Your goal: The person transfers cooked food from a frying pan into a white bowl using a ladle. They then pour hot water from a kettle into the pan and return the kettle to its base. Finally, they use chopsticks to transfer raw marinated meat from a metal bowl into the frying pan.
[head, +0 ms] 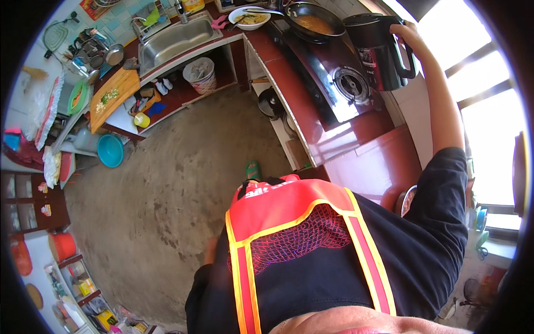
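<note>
My right hand [405,32] grips the top of the handle of a black electric kettle [354,46]. The kettle is held upright beside the gas stove [308,83], its lid on. Close to it on the far burner sits a black frying pan [313,21] with orange-brown liquid in it. The near burner [351,84] has no pan on it. A white bowl of yellow food [252,18] stands past the pan, with a utensil in it. My left arm hangs at my side; only a bit of forearm shows and the left hand is out of view.
Left of the bowl is a steel sink [183,35]. A wooden cutting board [114,94] holds chopped green and white pieces. A lined bin [200,73] stands under the counter. A teal basin [110,150] sits by the left counter. Bright windows [486,96] are at the right.
</note>
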Demonstrator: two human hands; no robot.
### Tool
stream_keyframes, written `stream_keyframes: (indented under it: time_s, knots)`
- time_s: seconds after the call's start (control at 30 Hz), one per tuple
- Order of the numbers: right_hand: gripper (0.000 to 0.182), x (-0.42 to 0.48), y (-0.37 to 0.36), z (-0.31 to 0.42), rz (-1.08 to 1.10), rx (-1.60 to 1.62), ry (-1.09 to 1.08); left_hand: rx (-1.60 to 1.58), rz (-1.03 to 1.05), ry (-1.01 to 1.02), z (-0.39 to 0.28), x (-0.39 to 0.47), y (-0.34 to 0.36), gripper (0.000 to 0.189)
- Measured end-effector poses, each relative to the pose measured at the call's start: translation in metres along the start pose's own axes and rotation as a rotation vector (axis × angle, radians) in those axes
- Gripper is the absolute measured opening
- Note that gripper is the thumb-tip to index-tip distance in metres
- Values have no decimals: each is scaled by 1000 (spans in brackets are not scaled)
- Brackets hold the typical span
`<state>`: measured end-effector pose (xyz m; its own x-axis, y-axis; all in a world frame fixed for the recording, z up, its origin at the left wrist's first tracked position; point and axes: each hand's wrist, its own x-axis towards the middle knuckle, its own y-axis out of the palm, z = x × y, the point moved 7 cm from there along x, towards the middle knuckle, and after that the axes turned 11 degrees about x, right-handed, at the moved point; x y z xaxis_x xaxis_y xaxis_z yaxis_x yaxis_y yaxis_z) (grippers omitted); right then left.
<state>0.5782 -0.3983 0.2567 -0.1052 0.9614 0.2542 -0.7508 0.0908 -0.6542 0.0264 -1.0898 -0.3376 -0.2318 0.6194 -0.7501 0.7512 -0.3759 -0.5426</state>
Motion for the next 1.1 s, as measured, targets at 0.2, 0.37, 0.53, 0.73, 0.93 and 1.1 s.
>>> stream_keyframes:
  time_s: [0.2, 0.37, 0.53, 0.73, 0.93, 1.1]
  knots:
    - [21, 147, 47, -28, 120, -291, 42, -691, -214, -65, -101, 133, -177, 25]
    - [34, 200, 103, 6, 107, -702, 195, -881, -225, -114, -129, 169, -250, 29]
    - [37, 286, 142, -56, 183, -784, 118, -684, -82, -207, -76, 201, -231, 33]
    - [44, 355, 173, -112, 370, -832, 26, -296, 57, -227, -94, 231, -225, 33]
    - [59, 351, 197, -51, 341, -801, 126, -359, 54, -164, -133, 298, -264, 32]
    - [51, 366, 198, -71, 336, -908, 142, -808, -4, -75, -157, 362, -316, 32]
